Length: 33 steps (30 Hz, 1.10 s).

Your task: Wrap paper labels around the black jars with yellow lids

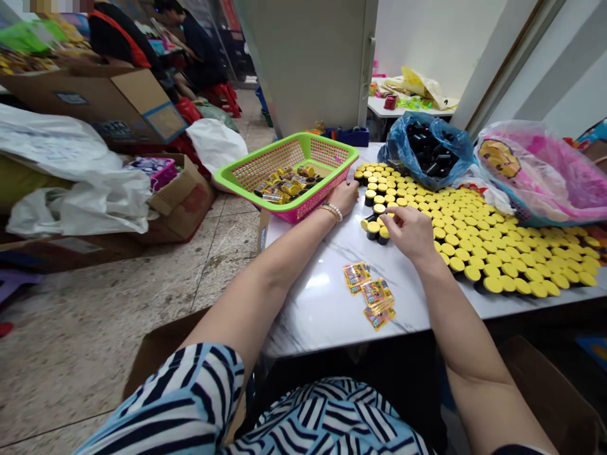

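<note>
My left hand (345,197) rests on the table between the basket and the nearest yellow-capped black jars (370,197). Its fingers are curled at the edge of the jars, and what they hold, if anything, is hidden. My right hand (411,232) reaches over the near left edge of the jars with thumb and forefinger drawn together; I cannot make out anything between them. Beside those fingertips one black jar (368,222) lies tipped on its side. Several printed yellow stickers (378,292) lie in small overlapping piles on the marble-patterned table (313,309).
A green-and-pink basket (284,212) holds several labelled jars at the table's left edge. Behind the jars stand a blue bag (398,151) of black pieces and a pink plastic bag (554,170). Cardboard boxes (128,104) and two seated people (194,47) are at the left.
</note>
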{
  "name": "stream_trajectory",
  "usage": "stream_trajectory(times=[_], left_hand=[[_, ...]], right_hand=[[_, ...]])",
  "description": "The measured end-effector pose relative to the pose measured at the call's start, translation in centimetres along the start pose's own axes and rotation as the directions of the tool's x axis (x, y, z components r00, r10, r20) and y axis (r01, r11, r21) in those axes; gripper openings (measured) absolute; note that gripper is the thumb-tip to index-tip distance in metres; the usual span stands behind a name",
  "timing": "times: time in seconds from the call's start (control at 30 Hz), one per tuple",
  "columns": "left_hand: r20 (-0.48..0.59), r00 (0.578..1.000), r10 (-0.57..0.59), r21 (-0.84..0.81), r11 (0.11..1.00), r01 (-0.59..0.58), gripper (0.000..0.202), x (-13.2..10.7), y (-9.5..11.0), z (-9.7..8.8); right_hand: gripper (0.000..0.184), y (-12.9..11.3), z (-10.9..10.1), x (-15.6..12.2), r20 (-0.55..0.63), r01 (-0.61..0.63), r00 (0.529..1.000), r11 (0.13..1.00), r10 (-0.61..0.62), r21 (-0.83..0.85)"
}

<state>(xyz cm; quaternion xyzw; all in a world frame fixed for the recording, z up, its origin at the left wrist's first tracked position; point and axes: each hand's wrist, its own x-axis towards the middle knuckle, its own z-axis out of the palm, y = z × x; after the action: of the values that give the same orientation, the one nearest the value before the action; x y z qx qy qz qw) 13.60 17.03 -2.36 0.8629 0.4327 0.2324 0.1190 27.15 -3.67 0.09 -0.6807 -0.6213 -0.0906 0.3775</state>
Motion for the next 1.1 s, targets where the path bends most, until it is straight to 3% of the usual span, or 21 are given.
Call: stream_trajectory(times=[0.1,0.13,0.2,0.3,0.37,0.47,0.53,0.63,0.7,0.73,0.8,0.87,0.97,1.1], left_hand=[[-0.079,0.985,-0.151,-0.294,0.948,0.122,0.029,-1.5,0.8,-1.2],[-0.030,0.974,-0.225,-0.421,0.886,0.192,0.026,-2.1,1.1,-1.7],[0.187,0.928,-0.323,-0.619,0.695,0.367,0.021,-3.3,1.8,-2.3],[0.464,0.832,-0.302,-0.703,0.446,0.554,0.022,-4.5,2.9,-2.4],[0.515,0.801,-0.306,-0.710,0.372,0.598,0.029,-5.1,3.6,-2.0],[0.481,0.800,-0.360,-0.741,0.321,0.590,0.045,-6.4,4.4,-1.4],[0.415,0.822,-0.390,-0.744,0.375,0.553,0.051,-7.6,4.7,-1.3],[0.288,0.896,-0.337,-0.583,0.681,0.443,0.047,-9.3,4.7,-1.4],[0.208,0.954,-0.218,-0.375,0.883,0.283,0.035,-9.8,4.6,-1.3],[0.181,0.972,-0.149,-0.274,0.942,0.196,0.029,-9.9,4.6,-1.2],[0.152,0.988,-0.039,-0.127,0.990,0.059,0.023,-9.6,4.8,-0.9],[0.140,0.990,0.012,-0.052,0.999,-0.005,0.025,-9.4,5.0,-0.6],[0.139,0.990,0.011,-0.051,0.999,-0.004,0.026,-9.3,5.1,-1.1],[0.090,0.996,0.006,-0.118,0.993,0.005,0.031,-10.4,3.9,-4.1]], right_hand=[[0.029,0.2,-0.4,0.2,-0.042,0.006,0.999,0.999,-0.005,0.032],[0.029,0.2,-0.5,0.2,-0.051,0.013,0.999,0.999,-0.010,0.044],[0.028,0.2,-0.8,0.2,-0.059,0.023,0.998,0.997,-0.019,0.067],[0.026,0.0,-1.0,0.1,-0.058,0.035,0.998,0.995,-0.029,0.099],[0.026,0.0,-0.8,0.1,-0.052,0.036,0.998,0.993,-0.030,0.115],[0.025,0.2,-0.6,0.2,-0.045,0.005,0.999,0.992,0.001,0.124],[0.025,0.4,-0.7,0.2,-0.052,-0.016,0.998,0.994,0.022,0.110],[0.028,0.3,-1.0,0.2,-0.062,-0.028,0.998,0.996,0.033,0.079],[0.028,0.2,-1.2,0.2,-0.052,-0.031,0.998,0.997,0.035,0.065],[0.029,0.1,-1.2,0.2,-0.043,-0.034,0.998,0.998,0.036,0.060],[0.029,0.1,-1.2,0.2,-0.023,-0.037,0.999,0.998,0.038,0.047],[0.030,0.2,-1.1,0.2,-0.011,-0.041,0.999,0.999,0.041,0.034],[0.031,0.4,-1.0,0.2,-0.007,-0.043,0.999,0.999,0.044,0.027],[0.031,0.5,-1.2,0.3,-0.007,-0.056,0.998,0.998,0.057,0.032]])
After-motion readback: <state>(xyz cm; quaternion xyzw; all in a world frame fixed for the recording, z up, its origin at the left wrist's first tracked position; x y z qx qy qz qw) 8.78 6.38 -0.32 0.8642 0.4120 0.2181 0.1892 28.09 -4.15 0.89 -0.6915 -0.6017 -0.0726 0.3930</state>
